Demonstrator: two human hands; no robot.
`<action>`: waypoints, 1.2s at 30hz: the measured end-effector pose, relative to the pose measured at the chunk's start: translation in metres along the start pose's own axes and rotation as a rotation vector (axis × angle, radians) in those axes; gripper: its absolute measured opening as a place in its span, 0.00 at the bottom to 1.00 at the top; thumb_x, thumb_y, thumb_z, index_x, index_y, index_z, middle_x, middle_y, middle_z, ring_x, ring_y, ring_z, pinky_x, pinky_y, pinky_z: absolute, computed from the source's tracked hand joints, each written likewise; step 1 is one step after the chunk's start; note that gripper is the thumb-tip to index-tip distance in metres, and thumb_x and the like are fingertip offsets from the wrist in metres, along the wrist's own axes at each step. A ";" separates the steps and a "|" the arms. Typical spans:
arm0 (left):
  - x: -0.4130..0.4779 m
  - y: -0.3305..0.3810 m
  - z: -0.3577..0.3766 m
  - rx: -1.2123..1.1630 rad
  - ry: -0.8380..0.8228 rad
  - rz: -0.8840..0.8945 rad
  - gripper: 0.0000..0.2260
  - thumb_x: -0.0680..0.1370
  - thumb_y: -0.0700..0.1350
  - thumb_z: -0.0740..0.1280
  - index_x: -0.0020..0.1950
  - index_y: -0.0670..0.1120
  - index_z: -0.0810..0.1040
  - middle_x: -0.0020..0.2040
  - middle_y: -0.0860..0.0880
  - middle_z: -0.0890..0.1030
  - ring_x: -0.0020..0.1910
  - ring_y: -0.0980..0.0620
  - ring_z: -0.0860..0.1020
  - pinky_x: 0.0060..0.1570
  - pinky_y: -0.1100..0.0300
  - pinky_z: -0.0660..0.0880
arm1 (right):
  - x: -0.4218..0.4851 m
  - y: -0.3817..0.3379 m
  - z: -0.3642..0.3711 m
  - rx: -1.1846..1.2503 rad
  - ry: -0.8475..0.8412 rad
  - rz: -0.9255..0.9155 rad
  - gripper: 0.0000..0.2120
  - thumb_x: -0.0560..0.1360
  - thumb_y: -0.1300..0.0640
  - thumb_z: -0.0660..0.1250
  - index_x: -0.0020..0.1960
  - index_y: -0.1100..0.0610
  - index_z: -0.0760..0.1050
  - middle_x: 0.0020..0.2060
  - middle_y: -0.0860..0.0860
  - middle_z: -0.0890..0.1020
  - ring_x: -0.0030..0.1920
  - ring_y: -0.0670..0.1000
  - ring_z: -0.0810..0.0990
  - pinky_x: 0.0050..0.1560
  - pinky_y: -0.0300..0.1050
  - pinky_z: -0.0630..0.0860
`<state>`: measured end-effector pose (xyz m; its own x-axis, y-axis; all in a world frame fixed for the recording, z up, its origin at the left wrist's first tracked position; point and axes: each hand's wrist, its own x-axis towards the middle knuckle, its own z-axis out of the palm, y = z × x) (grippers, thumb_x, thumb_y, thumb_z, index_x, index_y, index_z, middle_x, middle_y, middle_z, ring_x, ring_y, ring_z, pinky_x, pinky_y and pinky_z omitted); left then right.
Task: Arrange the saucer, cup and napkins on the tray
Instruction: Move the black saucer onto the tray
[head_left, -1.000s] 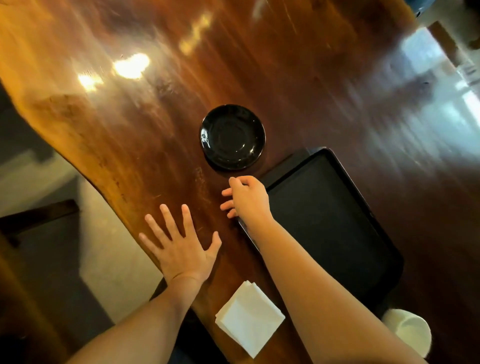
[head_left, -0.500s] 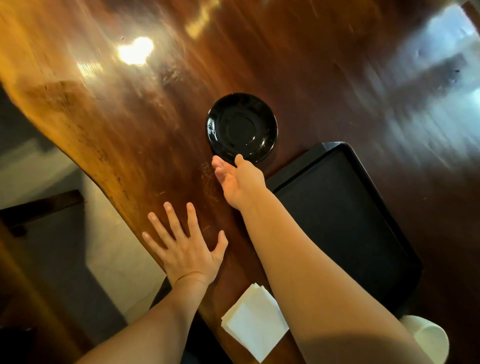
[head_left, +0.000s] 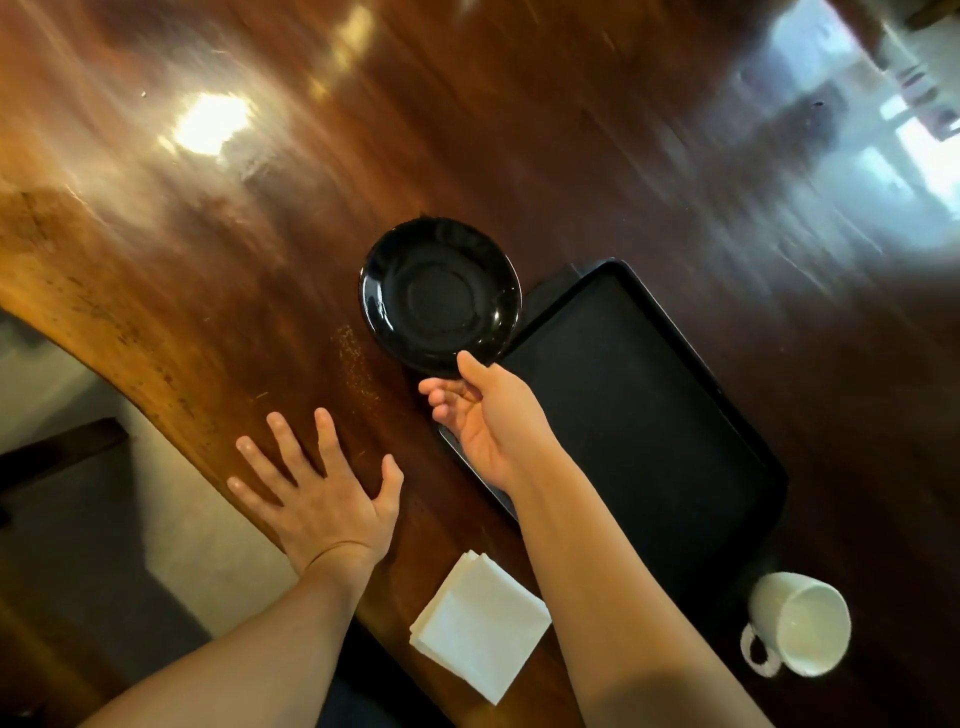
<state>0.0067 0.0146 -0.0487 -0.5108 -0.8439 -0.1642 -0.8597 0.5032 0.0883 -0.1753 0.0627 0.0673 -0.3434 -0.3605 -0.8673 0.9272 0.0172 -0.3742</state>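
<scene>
Slippage is looking like the main risk: the right hand (head_left: 485, 415) is pinching only the near rim of the glossy black round saucer (head_left: 440, 296), thumb on top and fingers curled beneath, so the smooth glaze may be sliding out or the dish tipping as it is being carried. The saucer is sitting at about 10 o'clock from the black rectangular plastic tray (head_left: 639, 415), its edge overlapping the tray's corner, so it may be catching on the raised rim. The left hand is lying spread wide and flat, holding nothing, on the polished reddish-brown wooden table (head_left: 208, 249). The white ceramic cup (head_left: 797, 621) is waiting at the tray's 5 o'clock; the stack of white folded paper napkins (head_left: 480, 623), at 7 o'clock, is overhanging the table edge and could be getting knocked off by the forearm. No writing is showing anywhere.
</scene>
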 end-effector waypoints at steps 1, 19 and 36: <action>0.000 0.001 0.000 0.005 -0.005 -0.007 0.41 0.74 0.70 0.54 0.82 0.48 0.60 0.83 0.38 0.53 0.81 0.31 0.48 0.76 0.30 0.44 | -0.006 0.000 -0.008 0.017 0.009 -0.013 0.18 0.83 0.58 0.58 0.69 0.66 0.65 0.38 0.60 0.83 0.30 0.48 0.81 0.29 0.38 0.78; -0.003 0.000 -0.003 -0.033 0.007 -0.003 0.40 0.77 0.69 0.53 0.82 0.47 0.59 0.84 0.38 0.52 0.81 0.31 0.47 0.75 0.30 0.42 | -0.034 -0.008 -0.107 0.505 0.253 -0.165 0.09 0.82 0.60 0.62 0.55 0.66 0.75 0.42 0.62 0.85 0.32 0.50 0.84 0.31 0.37 0.80; -0.005 0.001 -0.008 0.005 -0.022 0.036 0.34 0.80 0.66 0.50 0.82 0.50 0.62 0.83 0.36 0.55 0.81 0.30 0.49 0.75 0.29 0.44 | -0.057 0.024 -0.134 0.333 0.232 -0.154 0.19 0.81 0.62 0.63 0.71 0.61 0.68 0.56 0.58 0.82 0.53 0.58 0.83 0.45 0.47 0.83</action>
<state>0.0082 0.0178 -0.0400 -0.5413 -0.8208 -0.1823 -0.8405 0.5344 0.0897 -0.1534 0.2084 0.0639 -0.4709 -0.1155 -0.8746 0.8470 -0.3362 -0.4117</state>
